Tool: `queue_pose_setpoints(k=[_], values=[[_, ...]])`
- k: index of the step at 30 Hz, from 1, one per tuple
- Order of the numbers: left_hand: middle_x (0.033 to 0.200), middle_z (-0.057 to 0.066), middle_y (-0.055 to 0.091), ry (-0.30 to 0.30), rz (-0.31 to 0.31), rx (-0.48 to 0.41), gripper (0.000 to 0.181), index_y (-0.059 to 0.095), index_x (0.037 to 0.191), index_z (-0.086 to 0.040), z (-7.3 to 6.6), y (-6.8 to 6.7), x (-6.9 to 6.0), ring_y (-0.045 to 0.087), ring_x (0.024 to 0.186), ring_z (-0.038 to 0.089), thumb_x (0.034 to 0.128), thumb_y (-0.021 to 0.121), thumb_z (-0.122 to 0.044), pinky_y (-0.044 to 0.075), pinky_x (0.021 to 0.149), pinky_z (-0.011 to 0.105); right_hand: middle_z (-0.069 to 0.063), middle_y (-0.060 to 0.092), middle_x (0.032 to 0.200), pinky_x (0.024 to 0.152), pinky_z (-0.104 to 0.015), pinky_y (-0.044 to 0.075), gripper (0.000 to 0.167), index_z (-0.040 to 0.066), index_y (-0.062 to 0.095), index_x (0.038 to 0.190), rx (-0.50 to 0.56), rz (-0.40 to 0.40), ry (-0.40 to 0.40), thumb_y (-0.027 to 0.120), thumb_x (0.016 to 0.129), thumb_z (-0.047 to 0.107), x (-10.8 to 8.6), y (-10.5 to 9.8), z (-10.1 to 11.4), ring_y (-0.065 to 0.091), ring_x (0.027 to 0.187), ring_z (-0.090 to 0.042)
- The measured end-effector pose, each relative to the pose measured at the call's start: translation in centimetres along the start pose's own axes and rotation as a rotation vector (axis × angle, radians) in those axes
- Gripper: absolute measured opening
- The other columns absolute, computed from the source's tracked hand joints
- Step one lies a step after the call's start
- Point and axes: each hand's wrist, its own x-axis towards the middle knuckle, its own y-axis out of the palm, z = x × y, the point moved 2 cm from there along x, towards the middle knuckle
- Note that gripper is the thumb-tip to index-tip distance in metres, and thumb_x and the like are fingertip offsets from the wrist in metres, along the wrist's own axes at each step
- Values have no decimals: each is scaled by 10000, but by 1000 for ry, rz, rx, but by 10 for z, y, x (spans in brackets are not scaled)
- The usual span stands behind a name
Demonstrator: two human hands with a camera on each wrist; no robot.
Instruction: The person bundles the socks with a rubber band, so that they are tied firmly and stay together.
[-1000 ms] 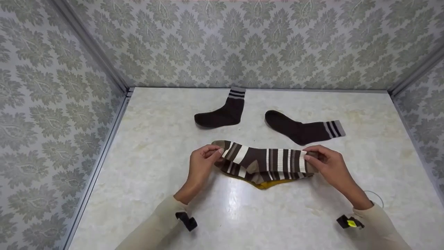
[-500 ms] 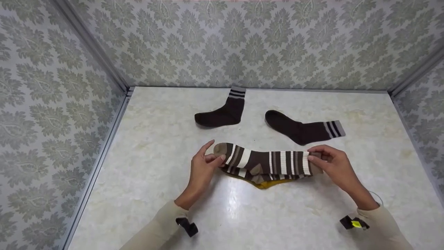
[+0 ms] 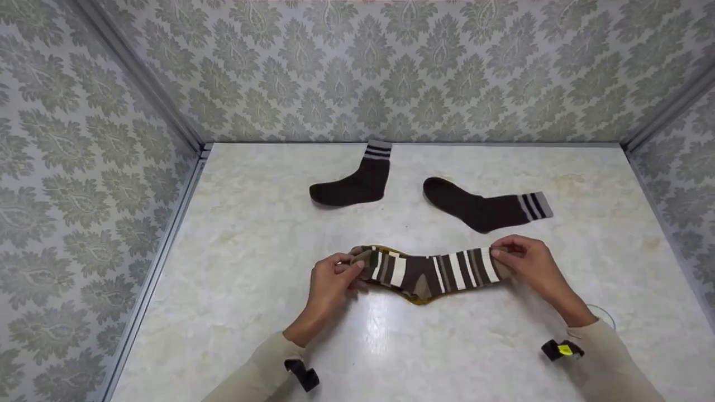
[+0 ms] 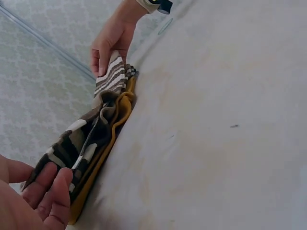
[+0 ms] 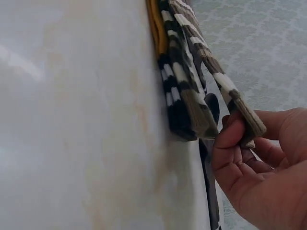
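Observation:
A brown sock with white and tan stripes (image 3: 416,271) is stretched sideways between my hands, low over a stack of socks. Its brown toe is gripped by my left hand (image 3: 329,282), thumb on top. At the other end, my right hand (image 3: 536,265) pinches the cuff. Directly beneath lies a second striped sock (image 5: 194,96), and the right wrist view shows a gap between the two cuffs. A mustard-yellow sock (image 4: 125,103) is under both, resting on the table; in the head view only thin edges of it show.
Two dark brown socks with grey-and-black banded cuffs lie flat behind the stack, one sock (image 3: 357,181) back left and the other sock (image 3: 483,206) back right. Patterned wall panels (image 3: 368,72) enclose the pale table (image 3: 251,223) at the back and sides.
The upper striped sock has come toward the person and now covers most of the lower one. My left fingers, partly spread half a second ago, have closed on the toe again.

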Motion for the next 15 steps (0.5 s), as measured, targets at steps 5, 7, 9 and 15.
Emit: queue_pose_setpoints(k=[5, 7, 9, 15], values=[[786, 102, 797, 47, -25, 38, 157, 754, 977, 6, 2, -6, 6, 746, 601, 343, 1041, 777, -135, 532, 501, 263, -192, 768, 1156, 777, -179, 548, 250, -32, 753, 1279, -203, -12, -19, 757, 1046, 56, 0, 4, 0, 747, 984, -126], [769, 104, 786, 61, -51, 44, 135, 761, 957, 3, 2, -10, 7, 733, 582, 327, 1034, 774, -107, 542, 499, 266, -180, 771, 1155, 755, -191, 545, 291, -29, 739, 1310, -251, -10, -12, 771, 1028, 38, -2, 5, 3, 760, 989, -194], [751, 116, 774, 76, -85, 51, 123, 761, 945, 4, 1, -14, 8, 723, 581, 323, 1026, 773, -89, 546, 509, 264, -169, 779, 1126, 746, -193, 542, 320, -28, 736, 1309, -281, -23, -21, 799, 999, 23, -4, 7, 6, 763, 976, -252], [700, 134, 738, 87, -108, 100, 127, 754, 907, -27, 4, -16, 12, 679, 549, 239, 1014, 779, -91, 512, 504, 233, -157, 786, 1067, 791, -220, 544, 298, -42, 757, 1243, -372, -65, -44, 835, 960, 8, -5, 12, 2, 743, 946, -286]])
